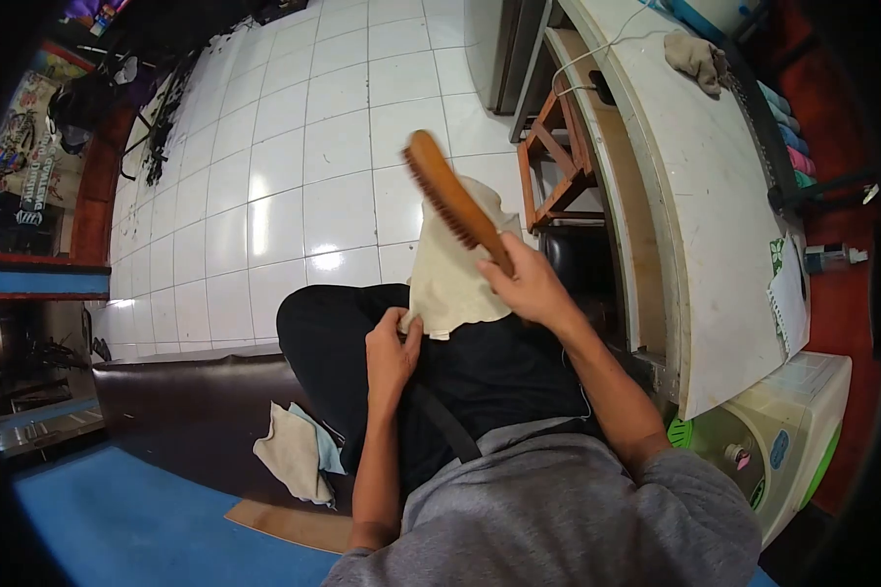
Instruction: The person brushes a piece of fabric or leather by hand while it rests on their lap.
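A wooden brush with dark bristles is raised at a slant over a cream cloth-like piece. Its handle end is in my right hand, whose fingers are wrapped round it. The bristles face down and left; whether they touch the piece I cannot tell. The cream piece lies over my lap and reaches past my knees. My left hand pinches its lower left edge. Part of the piece is hidden behind the brush.
Folded cloths lie on the dark bench at the left. A white counter runs along the right, with a crumpled cloth on it. A wooden stool stands beneath, and a washing machine beside it.
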Tool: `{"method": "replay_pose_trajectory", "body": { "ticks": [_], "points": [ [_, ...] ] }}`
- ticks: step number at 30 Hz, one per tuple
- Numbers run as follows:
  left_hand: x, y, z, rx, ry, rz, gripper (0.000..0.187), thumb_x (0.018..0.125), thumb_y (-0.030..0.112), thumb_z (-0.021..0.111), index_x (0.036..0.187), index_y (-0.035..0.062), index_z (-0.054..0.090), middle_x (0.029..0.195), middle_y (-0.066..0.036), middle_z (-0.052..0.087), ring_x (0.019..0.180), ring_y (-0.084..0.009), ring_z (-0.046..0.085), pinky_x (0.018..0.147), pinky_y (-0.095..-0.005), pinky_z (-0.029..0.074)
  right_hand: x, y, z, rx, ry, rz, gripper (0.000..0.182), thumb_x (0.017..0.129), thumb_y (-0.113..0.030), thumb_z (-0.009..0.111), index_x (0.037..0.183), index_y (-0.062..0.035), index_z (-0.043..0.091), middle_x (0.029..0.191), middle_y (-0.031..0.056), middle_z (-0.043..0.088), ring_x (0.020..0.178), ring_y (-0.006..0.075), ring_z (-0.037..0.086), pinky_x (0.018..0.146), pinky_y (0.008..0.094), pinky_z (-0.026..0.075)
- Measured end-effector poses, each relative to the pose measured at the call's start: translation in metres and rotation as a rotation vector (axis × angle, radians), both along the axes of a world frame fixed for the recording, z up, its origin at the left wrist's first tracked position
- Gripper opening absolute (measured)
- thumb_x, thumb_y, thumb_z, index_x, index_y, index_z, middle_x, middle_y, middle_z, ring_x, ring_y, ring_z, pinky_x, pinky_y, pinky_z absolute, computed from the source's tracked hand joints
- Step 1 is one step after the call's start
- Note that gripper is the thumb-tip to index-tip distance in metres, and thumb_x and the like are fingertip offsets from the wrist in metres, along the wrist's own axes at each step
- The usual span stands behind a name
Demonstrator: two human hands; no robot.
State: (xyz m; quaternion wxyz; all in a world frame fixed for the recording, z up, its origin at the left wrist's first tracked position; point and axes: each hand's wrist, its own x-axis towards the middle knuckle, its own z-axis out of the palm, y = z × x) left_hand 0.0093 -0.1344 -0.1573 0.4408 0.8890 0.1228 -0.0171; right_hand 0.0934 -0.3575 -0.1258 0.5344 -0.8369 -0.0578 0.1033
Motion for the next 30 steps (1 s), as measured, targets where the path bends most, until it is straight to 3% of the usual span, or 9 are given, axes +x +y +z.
{"method": "replay_pose_trajectory", "body": {
  "ticks": [4,10,14,15,16,19,24,27,30],
  "points": [
    [0.006,0.011,0.007,-0.209,0.001,0.124,0.025,0.096,0.020,0.067,0.100,-0.0046,0.065,0.076,-0.008,0.067,0.069,-0.0086,0.058,0.064,-0.0266,0.049,0.008,0.023,0.010,-0.160,-0.187,0.081,0.028,0.091,-0.017,0.068,0.100,0.0044,0.052,0.087,0.0198,0.056,0.081,0.0324,0.059,0.073,0.0394,0.047],
    [0.000,0.031,-0.025,-0.704,0.050,0.217,0.030,0.099,0.017,0.064,0.119,-0.0050,0.057,0.094,-0.006,0.069,0.079,-0.0093,0.062,0.071,-0.0234,0.050,-0.001,-0.022,-0.035,-0.352,-0.265,0.052,0.040,0.084,-0.021,0.074,0.104,0.0072,0.055,0.104,0.0236,0.056,0.099,0.0400,0.057,0.085,0.0435,0.046],
    [-0.002,0.016,-0.006,-0.216,0.040,0.209,0.042,0.093,0.014,0.069,0.127,-0.0059,0.053,0.094,-0.011,0.067,0.083,-0.0180,0.064,0.076,-0.0287,0.051,-0.019,-0.039,-0.021,-0.291,0.062,-0.192,0.037,0.082,-0.019,0.073,0.105,0.0072,0.060,0.088,0.0226,0.062,0.081,0.0426,0.061,0.077,0.0428,0.050],
    [0.000,0.008,-0.004,0.079,-0.197,0.145,0.049,0.088,0.012,0.072,0.129,-0.0050,0.052,0.102,-0.018,0.064,0.093,-0.0295,0.063,0.085,-0.0370,0.050,-0.022,-0.039,-0.025,-0.183,-0.018,-0.293,0.029,0.084,-0.016,0.072,0.100,0.0039,0.059,0.077,0.0128,0.061,0.067,0.0295,0.060,0.068,0.0362,0.049],
    [0.002,0.000,-0.002,0.138,-0.320,0.088,0.053,0.083,0.009,0.073,0.130,-0.0034,0.053,0.115,-0.022,0.061,0.105,-0.0380,0.059,0.093,-0.0422,0.047,-0.026,-0.042,-0.025,-0.191,-0.015,-0.294,0.029,0.084,-0.016,0.072,0.100,0.0039,0.059,0.077,0.0128,0.061,0.067,0.0295,0.060,0.068,0.0362,0.049],
    [0.014,-0.030,0.031,-0.052,-0.397,-0.274,0.060,0.079,0.011,0.078,0.131,-0.0029,0.052,0.123,-0.023,0.060,0.111,-0.0408,0.059,0.095,-0.0420,0.048,-0.036,-0.043,-0.002,0.306,0.162,-0.411,0.022,0.088,-0.011,0.075,0.087,-0.0071,0.053,0.081,-0.0043,0.052,0.072,0.0064,0.050,0.066,0.0250,0.043],
    [0.052,-0.095,0.025,-0.204,-0.384,-0.591,0.058,0.078,0.008,0.078,0.130,-0.0007,0.054,0.114,-0.025,0.064,0.103,-0.0423,0.063,0.090,-0.0436,0.051,-0.039,-0.039,0.000,0.572,0.248,-0.329,0.023,0.087,-0.008,0.073,0.086,-0.0119,0.050,0.083,-0.0029,0.053,0.072,0.0080,0.049,0.065,0.0240,0.039],
    [0.063,-0.108,0.009,-0.134,-0.301,-0.611,0.051,0.079,0.002,0.073,0.126,-0.0008,0.056,0.102,-0.024,0.066,0.091,-0.0430,0.064,0.081,-0.0442,0.052,-0.032,-0.050,-0.016,0.818,0.350,-0.326,0.011,0.092,-0.007,0.065,0.090,-0.0080,0.055,0.091,0.0012,0.061,0.086,0.0121,0.061,0.076,0.0294,0.052],
    [0.062,-0.103,0.014,-0.152,-0.383,-0.516,0.039,0.081,-0.001,0.069,0.119,-0.0009,0.061,0.096,-0.023,0.066,0.087,-0.0420,0.065,0.077,-0.0437,0.053,-0.023,-0.052,-0.025,0.584,0.334,-0.460,0.008,0.092,-0.004,0.062,0.100,-0.0062,0.060,0.093,0.0010,0.061,0.086,0.0118,0.061,0.075,0.0284,0.052]
  ]
}}
